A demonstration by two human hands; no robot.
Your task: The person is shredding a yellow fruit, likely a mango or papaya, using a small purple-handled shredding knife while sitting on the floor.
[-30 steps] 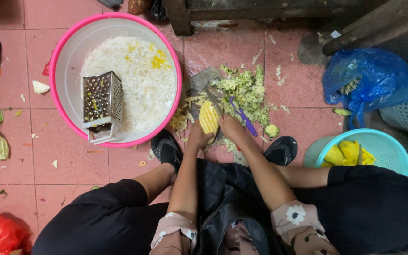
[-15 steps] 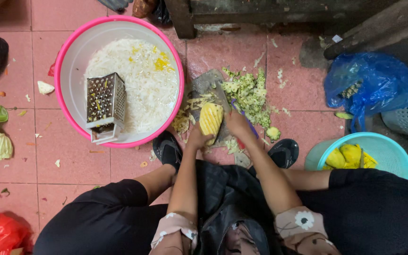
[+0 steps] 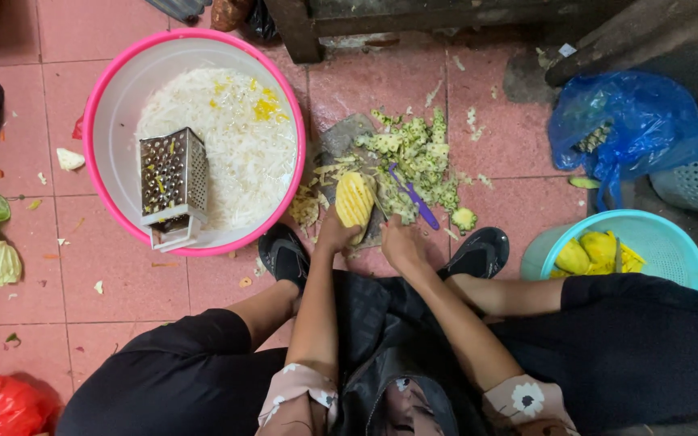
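Yellow, peeled and grooved, the pineapple (image 3: 355, 199) stands on a grey cutting board (image 3: 341, 139) laid on the pink tiled floor (image 3: 115, 282). The left hand (image 3: 334, 236) grips the fruit's near end, fingers closed round it. The right hand (image 3: 398, 245) is closed on the handle of a purple-handled knife (image 3: 415, 201), whose blade lies just beside the fruit's right flank. A heap of green peel scraps (image 3: 418, 153) covers the board's far right part and spills onto the tiles. Left of the board, touching its edge, sits a pink-rimmed white basin (image 3: 115, 121) of shredded white matter with a metal box grater (image 3: 173, 182) standing inside near its near rim. By the right knee, a turquoise basket (image 3: 664, 250) holds yellow pieces; beyond it lies a blue plastic bag (image 3: 624, 125). Black shoes (image 3: 284, 254) flank the hands.
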